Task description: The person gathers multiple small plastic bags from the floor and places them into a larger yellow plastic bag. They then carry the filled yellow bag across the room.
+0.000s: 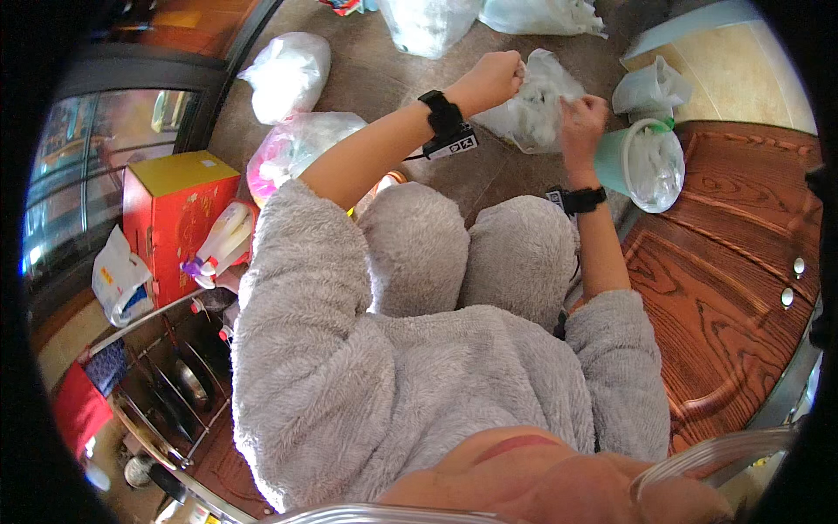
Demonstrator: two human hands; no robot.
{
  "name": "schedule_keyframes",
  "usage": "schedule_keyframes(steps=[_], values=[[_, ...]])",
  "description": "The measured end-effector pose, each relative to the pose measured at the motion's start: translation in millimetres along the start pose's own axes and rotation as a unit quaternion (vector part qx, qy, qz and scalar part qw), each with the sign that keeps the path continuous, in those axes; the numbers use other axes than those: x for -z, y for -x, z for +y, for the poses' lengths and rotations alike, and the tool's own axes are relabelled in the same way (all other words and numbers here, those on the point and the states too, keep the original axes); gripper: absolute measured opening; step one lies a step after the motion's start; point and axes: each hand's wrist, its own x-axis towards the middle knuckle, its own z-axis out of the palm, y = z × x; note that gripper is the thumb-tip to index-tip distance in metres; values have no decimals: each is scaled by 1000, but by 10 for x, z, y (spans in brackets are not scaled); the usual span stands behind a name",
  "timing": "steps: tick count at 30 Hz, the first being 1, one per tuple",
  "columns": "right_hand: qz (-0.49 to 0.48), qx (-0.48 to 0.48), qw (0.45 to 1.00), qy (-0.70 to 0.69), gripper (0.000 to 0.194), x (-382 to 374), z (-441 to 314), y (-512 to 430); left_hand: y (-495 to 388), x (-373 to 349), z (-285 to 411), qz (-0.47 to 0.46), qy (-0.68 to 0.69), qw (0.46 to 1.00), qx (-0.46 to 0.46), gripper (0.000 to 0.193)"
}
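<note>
A translucent white plastic bag [540,108] with pale contents lies on the tiled floor beyond my knees. My left hand [494,80] is closed in a fist at the bag's upper left edge, its fingertips on the thin plastic. At the bag's right side, my right hand [584,121] has its fingers curled on the film; the exact grip is partly hidden. Both wrists wear black straps with small devices. Just right of my right hand, a pale green bin [612,160] lies tilted, with a clear liner over its rim.
Filled plastic bags stand on the floor at the left [288,75] and top [429,23]. An empty-looking white bag [649,88] sits by the wall. Carved wooden cabinet doors [713,275] border the right. At the left are a red box [177,229], spray bottles [226,239] and a pan rack [190,380].
</note>
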Motion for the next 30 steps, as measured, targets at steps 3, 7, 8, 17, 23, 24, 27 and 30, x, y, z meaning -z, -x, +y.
schedule_keyframes(steps=[3, 7, 8, 17, 23, 24, 27, 30], values=[[21, -39, 979, -197, 25, 186, -150, -286, -55, 95, 26, 45, -127, 989, -60, 7], [-234, -131, 804, -531, 42, -15, -414, -594, -17, 246, 113, 70, -229, 948, -209, 11], [-288, -155, 772, -545, 47, -114, -472, -624, 15, 292, 120, 63, -224, 946, -227, 13], [-407, -132, 710, -559, 40, -954, -501, -457, 257, 553, -180, 18, -2, 981, -194, 21], [-484, -175, 771, -375, 36, -830, -603, -495, 395, 761, -496, -160, 105, 981, 39, 23], [-493, -172, 769, -369, 37, -790, -633, -520, 415, 735, -521, -158, 114, 981, 23, 23], [-443, -196, 749, -452, 37, -702, -697, -541, 422, 672, -583, -158, 115, 981, 15, 20], [-438, -169, 774, -426, 37, -683, -689, -503, 396, 706, -629, -187, 109, 976, 30, 18]])
